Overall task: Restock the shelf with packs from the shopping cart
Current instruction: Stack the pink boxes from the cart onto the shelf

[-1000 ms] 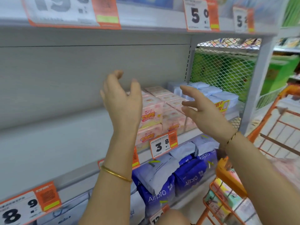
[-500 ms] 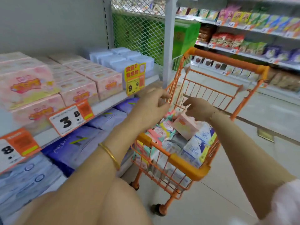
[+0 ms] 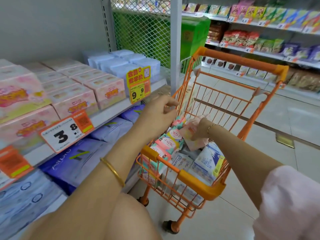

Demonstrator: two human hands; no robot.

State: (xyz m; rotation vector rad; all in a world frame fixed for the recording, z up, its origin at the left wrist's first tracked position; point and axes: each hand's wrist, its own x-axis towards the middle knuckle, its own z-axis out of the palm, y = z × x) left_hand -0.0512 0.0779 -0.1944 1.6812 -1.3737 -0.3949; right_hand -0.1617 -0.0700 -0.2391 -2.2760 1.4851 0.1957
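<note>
A small orange wire shopping cart (image 3: 199, 179) stands on the floor right of the shelf, filled with several soft packs. My right hand (image 3: 200, 129) reaches down into it and grips a pale pink pack (image 3: 187, 135) that lies on top of the pile. My left hand (image 3: 159, 115) hovers at the cart's left rim with fingers loosely curled and nothing in it. Pink boxes (image 3: 74, 101) and pale blue packs (image 3: 121, 64) fill the grey shelf (image 3: 110, 113) at the left.
Purple and blue packs (image 3: 72, 163) sit on the lower shelf. Price tags (image 3: 67, 132) hang off the shelf edge. A white upright post (image 3: 175, 49) and green mesh stand behind the cart. Snack shelves (image 3: 259, 40) line the far right across a tiled aisle.
My view swung from the shelf down to the cart. Both hands dropped from in front of the shelf; the right hand went into the cart and took hold of the pink pack.
</note>
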